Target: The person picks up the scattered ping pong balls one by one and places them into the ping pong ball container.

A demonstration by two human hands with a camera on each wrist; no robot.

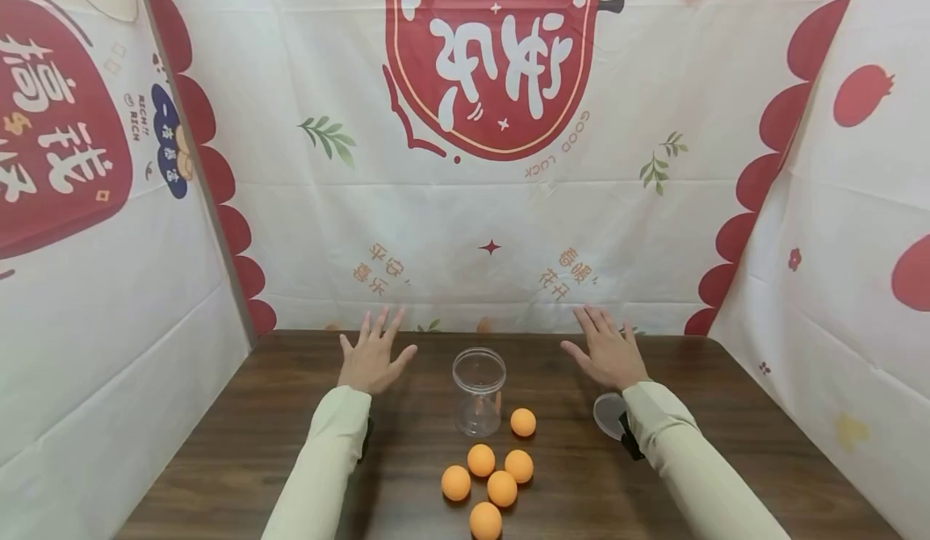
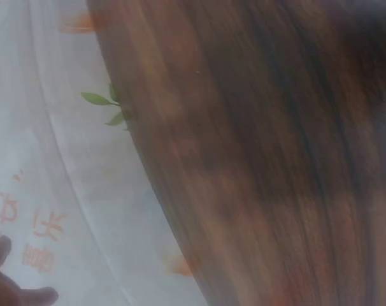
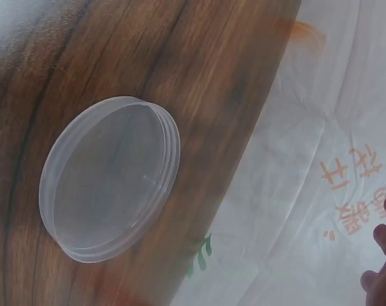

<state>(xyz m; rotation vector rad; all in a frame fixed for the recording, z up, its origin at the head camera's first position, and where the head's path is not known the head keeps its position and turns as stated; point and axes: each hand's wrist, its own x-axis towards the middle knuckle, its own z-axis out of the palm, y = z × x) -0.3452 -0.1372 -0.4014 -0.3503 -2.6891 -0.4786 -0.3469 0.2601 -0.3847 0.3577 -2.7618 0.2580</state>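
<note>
My left hand (image 1: pixel 372 362) is spread with straight fingers near the back edge of the table, left of a clear plastic jar (image 1: pixel 479 395). The jar stands upright with its mouth uncovered. On the other side, my right hand (image 1: pixel 609 354) also has its fingers spread and holds nothing. A clear round lid (image 3: pixel 110 182) lies on the table by the right wrist, partly covered by the wrist in the head view. One orange ball (image 1: pixel 523 422) sits beside the jar's base. Several more orange balls (image 1: pixel 502 488) are grouped in front of the jar.
The dark wood table (image 1: pixel 240 443) ends at a white printed cloth (image 1: pixel 494 209) hanging behind it. More printed cloth rises along the left side (image 1: pixel 145 346) and the right side (image 1: pixel 835 346).
</note>
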